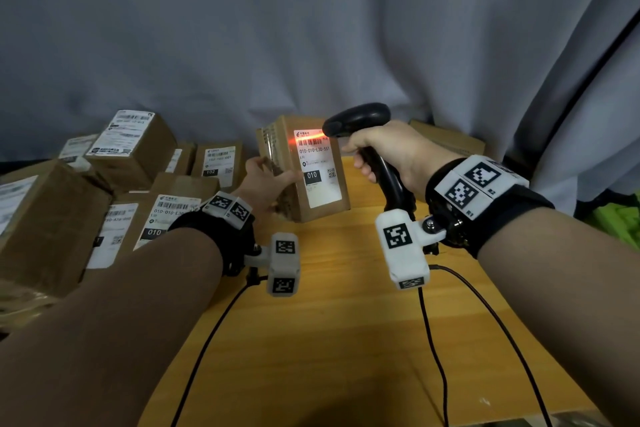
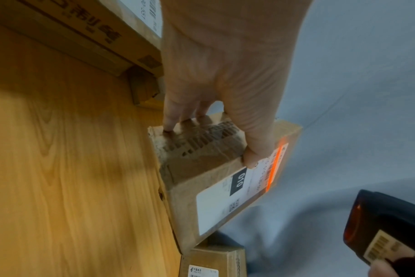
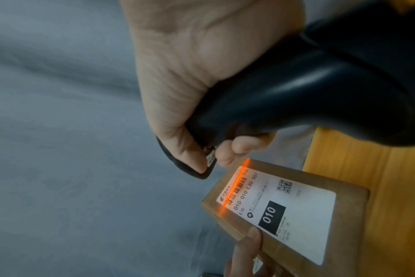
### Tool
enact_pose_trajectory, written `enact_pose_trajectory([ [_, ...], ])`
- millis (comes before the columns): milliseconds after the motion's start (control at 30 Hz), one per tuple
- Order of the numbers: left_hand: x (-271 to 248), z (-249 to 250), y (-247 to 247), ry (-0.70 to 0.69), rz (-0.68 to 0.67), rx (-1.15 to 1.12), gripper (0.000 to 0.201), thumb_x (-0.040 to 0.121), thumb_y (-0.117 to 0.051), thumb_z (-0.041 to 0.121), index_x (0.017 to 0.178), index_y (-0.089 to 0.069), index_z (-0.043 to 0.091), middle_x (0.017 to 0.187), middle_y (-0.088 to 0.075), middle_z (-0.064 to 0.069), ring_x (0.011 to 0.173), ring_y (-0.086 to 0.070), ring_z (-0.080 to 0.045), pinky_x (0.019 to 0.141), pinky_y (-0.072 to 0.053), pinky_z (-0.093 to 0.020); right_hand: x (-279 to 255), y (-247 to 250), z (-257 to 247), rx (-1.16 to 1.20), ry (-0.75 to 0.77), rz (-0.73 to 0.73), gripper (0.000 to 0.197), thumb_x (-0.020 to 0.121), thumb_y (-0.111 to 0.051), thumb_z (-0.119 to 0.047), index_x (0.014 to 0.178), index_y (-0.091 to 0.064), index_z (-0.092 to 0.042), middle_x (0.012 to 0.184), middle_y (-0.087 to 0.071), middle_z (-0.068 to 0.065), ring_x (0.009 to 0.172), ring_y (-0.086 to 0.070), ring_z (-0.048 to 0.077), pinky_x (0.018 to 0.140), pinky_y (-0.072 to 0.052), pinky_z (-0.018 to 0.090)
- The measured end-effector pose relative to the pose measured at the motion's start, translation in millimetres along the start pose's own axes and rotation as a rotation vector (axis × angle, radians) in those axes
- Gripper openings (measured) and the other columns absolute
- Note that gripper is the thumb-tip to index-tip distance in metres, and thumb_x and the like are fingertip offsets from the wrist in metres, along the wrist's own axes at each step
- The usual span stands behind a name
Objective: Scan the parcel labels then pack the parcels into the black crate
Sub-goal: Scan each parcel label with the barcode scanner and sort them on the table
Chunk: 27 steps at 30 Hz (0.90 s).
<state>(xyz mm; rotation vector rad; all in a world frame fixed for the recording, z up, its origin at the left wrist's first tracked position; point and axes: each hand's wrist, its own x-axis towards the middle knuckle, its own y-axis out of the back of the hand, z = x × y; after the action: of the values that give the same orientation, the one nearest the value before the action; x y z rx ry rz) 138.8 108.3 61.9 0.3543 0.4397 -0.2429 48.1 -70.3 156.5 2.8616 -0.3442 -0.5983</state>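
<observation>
My left hand (image 1: 268, 180) grips a small brown cardboard parcel (image 1: 311, 184) by its left side, thumb on the front and fingers (image 2: 169, 120) behind, tilting it up from the wooden table (image 1: 346, 322). Its white label (image 1: 320, 166) reads "010". My right hand (image 1: 384, 152) holds a black handheld scanner (image 1: 360, 121) by the handle, just right of the parcel. An orange scan line (image 3: 235, 187) lies across the label's barcode. The parcel (image 3: 296, 215) and scanner (image 3: 296, 93) also show in the right wrist view. No black crate is in view.
Several more labelled cardboard parcels (image 1: 131, 146) are piled at the left of the table. Another box (image 1: 446, 139) sits behind my right hand. A grey curtain (image 1: 311, 28) hangs behind. Two cables (image 1: 436, 350) trail over the table toward me. Something green (image 1: 620, 218) lies at the right edge.
</observation>
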Motion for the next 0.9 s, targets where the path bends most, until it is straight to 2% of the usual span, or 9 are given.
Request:
enact_pose_trajectory([
  [133, -1.2, -1.0, 3.4, 0.006, 0.033, 0.007, 0.092, 0.076, -0.078, 0.032, 0.146, -0.018, 0.024, 0.133, -0.048, -0.01, 0.115, -0.054, -0.032, 0.092, -0.051, -0.052, -3.5, -2.1, -3.4, -0.01, -0.009, -0.011, 0.011, 0.082, -0.064, -0.011, 0.071, -0.063, -0.007, 0.058, -0.058, 0.004, 0.045, -0.052, 0.012, 0.047, -0.045, 0.021],
  [300, -1.5, -1.6, 5.4, -0.006, 0.054, 0.003, 0.09, 0.08, -0.075, 0.028, 0.147, -0.018, 0.019, 0.134, -0.047, -0.011, 0.114, -0.053, -0.029, 0.095, -0.05, -0.052, -7.1, -4.8, -6.5, 0.006, -0.009, -0.031, 0.011, 0.082, -0.064, -0.01, 0.072, -0.061, -0.007, 0.058, -0.057, 0.004, 0.044, -0.051, 0.012, 0.046, -0.045, 0.021],
  [567, -5.9, 1.6, 3.8, -0.01, 0.069, 0.012, 0.089, 0.08, -0.075, 0.028, 0.148, -0.019, 0.018, 0.135, -0.046, -0.01, 0.117, -0.051, -0.029, 0.095, -0.05, -0.051, -12.3, -3.4, -9.7, 0.022, -0.011, -0.048, 0.009, 0.083, -0.062, -0.009, 0.074, -0.061, -0.007, 0.058, -0.055, 0.004, 0.044, -0.05, 0.012, 0.045, -0.045, 0.02],
  [733, -10.9, 3.2, 0.6, -0.01, 0.075, -0.016, 0.089, 0.079, -0.075, 0.025, 0.148, -0.019, 0.019, 0.134, -0.047, -0.01, 0.112, -0.052, -0.026, 0.093, -0.051, -0.05, -15.6, 0.7, -11.8, 0.034, 0.001, -0.058, 0.009, 0.083, -0.061, -0.008, 0.074, -0.06, -0.006, 0.056, -0.054, 0.004, 0.043, -0.049, 0.012, 0.044, -0.043, 0.02],
  [900, -19.3, 6.4, -8.0, -0.03, 0.117, -0.042, 0.088, 0.081, -0.074, 0.025, 0.148, -0.018, 0.017, 0.131, -0.048, -0.009, 0.1, -0.051, -0.021, 0.08, -0.051, -0.038, -21.2, 9.7, -10.4, 0.023, 0.012, -0.09, 0.008, 0.082, -0.061, -0.007, 0.074, -0.06, -0.006, 0.054, -0.052, 0.003, 0.043, -0.047, 0.012, 0.042, -0.041, 0.02],
])
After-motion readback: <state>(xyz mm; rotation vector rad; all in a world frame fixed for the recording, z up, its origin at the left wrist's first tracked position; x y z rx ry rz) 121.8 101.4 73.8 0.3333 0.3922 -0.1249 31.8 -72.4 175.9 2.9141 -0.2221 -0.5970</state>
